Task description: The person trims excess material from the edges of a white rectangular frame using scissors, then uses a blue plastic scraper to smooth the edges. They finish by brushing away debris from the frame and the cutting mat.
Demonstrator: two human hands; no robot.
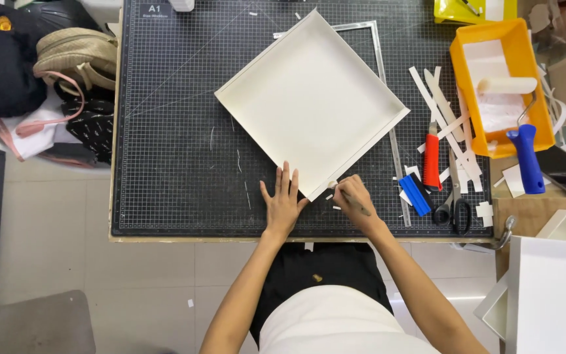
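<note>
A shallow white square box [309, 101] lies turned like a diamond on the black gridded cutting mat [178, 164]. My left hand [283, 203] rests flat on the mat with fingers spread, its fingertips against the box's near corner. My right hand [354, 198] is closed around a small thin tool, its tip touching the box's lower right edge near that corner. Small white paper scraps lie beside the fingers.
A metal ruler [391, 124] runs along the box's right side. To the right lie white paper strips [450, 124], a red knife [432, 160], a blue scraper [416, 194], scissors [454, 208] and an orange tray [532, 78] with a blue-handled roller [525, 154]. Bags [73, 59] sit at left.
</note>
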